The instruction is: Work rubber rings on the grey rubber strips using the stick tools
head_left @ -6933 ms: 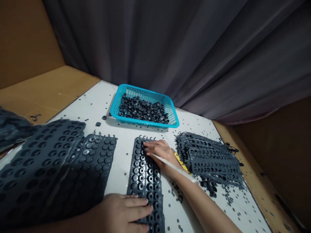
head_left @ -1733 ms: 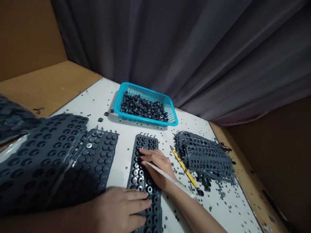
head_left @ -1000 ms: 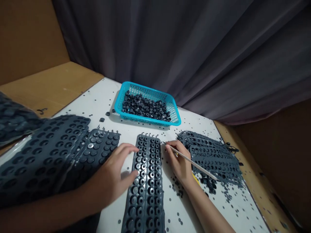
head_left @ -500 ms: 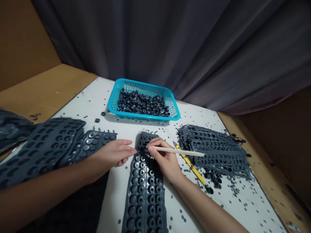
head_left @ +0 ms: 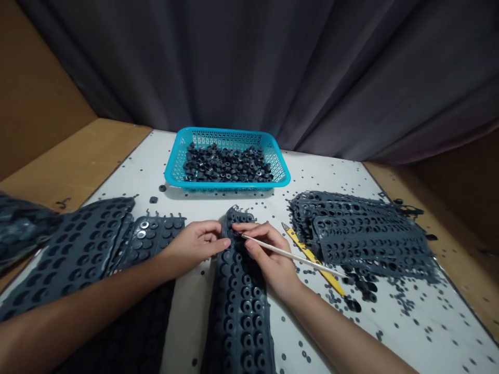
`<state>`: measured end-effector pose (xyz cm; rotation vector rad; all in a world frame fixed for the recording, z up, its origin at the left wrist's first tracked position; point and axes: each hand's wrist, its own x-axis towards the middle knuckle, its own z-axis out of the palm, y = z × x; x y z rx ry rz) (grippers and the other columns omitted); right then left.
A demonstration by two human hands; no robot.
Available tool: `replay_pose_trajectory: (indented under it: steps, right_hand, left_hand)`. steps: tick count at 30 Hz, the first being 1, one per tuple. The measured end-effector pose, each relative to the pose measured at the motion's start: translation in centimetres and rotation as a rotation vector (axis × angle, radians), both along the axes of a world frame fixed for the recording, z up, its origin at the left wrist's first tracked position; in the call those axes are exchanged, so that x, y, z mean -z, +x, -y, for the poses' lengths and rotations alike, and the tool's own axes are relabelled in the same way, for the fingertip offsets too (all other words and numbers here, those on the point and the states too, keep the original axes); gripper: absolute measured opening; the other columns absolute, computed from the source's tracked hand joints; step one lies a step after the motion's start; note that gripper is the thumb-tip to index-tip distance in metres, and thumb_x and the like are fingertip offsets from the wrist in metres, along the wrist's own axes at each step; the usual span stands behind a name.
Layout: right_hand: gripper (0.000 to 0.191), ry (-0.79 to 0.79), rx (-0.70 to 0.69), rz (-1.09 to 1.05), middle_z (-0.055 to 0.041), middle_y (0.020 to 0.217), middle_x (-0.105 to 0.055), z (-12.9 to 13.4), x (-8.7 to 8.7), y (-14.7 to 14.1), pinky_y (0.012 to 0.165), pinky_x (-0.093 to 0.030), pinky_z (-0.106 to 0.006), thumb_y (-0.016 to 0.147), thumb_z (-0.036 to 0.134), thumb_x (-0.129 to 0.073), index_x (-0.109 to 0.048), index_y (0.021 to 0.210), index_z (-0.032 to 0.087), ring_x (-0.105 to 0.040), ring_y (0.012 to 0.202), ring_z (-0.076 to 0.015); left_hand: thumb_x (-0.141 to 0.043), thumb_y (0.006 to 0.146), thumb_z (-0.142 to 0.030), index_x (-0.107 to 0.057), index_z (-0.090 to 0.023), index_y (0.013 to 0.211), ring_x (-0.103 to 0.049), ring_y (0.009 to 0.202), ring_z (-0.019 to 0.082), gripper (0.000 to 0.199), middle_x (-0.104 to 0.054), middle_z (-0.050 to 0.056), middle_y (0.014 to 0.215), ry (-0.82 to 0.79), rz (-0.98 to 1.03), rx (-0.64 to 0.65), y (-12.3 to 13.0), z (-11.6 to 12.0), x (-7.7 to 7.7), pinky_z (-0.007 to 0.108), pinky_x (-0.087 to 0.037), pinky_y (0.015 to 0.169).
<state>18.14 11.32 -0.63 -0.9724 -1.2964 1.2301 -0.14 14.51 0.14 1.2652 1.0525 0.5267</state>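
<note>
A long dark rubber sheet (head_left: 249, 311) with rows of round moulded pieces lies in front of me, its left side raised a little. My left hand (head_left: 200, 241) is closed on its upper left edge, fingers curled and thumb on the rim; the fingertips are partly hidden. In my right hand (head_left: 273, 254), a thin white stick (head_left: 296, 256) is pinched between thumb and fingers. The stick's dark tip points left at the sheet's upper rows. Whether that tip touches a piece, I cannot tell.
Behind the sheet stands a blue basket (head_left: 228, 185) of small dark rubber pieces. Punched-out sheets (head_left: 362, 236) are stacked at right beside a yellow cutter knife (head_left: 315, 259). More moulded sheets (head_left: 78, 239) lie at left. Tiny dark discs litter the white tabletop (head_left: 187, 317).
My left hand has moved from open fingers beside the sheet to a grip on its edge, and the sheet's left side has lifted. The stick now slants more steeply down to the right.
</note>
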Motion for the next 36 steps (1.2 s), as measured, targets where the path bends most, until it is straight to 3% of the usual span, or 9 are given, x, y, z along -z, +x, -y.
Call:
replay_pose_trajectory:
  steps: [4,11,26,36]
  right_hand:
    - [0.014,-0.047,-0.032,-0.019,-0.0069,0.109,-0.070,0.1,-0.4,0.0,0.091,-0.051,-0.041,0.085,0.036,-0.063,-0.059,0.084,0.022,-0.065,0.104,-0.0200]
    - [0.016,-0.066,-0.044,-0.060,-0.0057,0.106,-0.072,0.0,-0.5,0.1,0.092,-0.051,-0.043,0.083,0.037,-0.064,-0.059,0.083,0.022,-0.067,0.102,-0.0204]
    - [0.009,0.022,-0.012,0.022,-0.0074,0.108,-0.071,0.5,-0.1,-0.2,0.090,-0.054,-0.041,0.086,0.030,-0.062,-0.059,0.087,0.021,-0.066,0.104,-0.0206]
    - [0.003,0.084,0.027,0.035,-0.0076,0.106,-0.072,0.7,0.3,-0.4,0.089,-0.055,-0.038,0.086,0.022,-0.061,-0.061,0.089,0.020,-0.068,0.101,-0.0192]
  left_hand:
    - [-0.063,0.075,-0.041,-0.049,-0.017,0.071,-0.042,0.059,0.009,0.027,-0.045,-0.005,0.062,-0.080,0.040,-0.053,0.1,0.2,0.0,0.020,-0.032,0.055]
    - [-0.060,0.074,-0.045,-0.050,-0.016,0.065,-0.040,0.052,0.009,0.032,-0.043,-0.006,0.052,-0.067,-0.060,-0.084,0.2,0.0,-0.9,0.020,-0.030,0.052]
    - [-0.057,0.078,-0.043,-0.050,-0.016,0.067,-0.037,0.052,0.008,0.030,-0.042,-0.007,0.053,-0.036,-0.006,-0.087,0.0,0.1,0.6,0.020,-0.028,0.051]
    - [-0.058,0.076,-0.045,-0.047,-0.016,0.062,-0.035,0.051,0.008,0.034,-0.039,-0.007,0.054,-0.011,0.033,-0.108,0.2,0.2,0.2,0.019,-0.028,0.049]
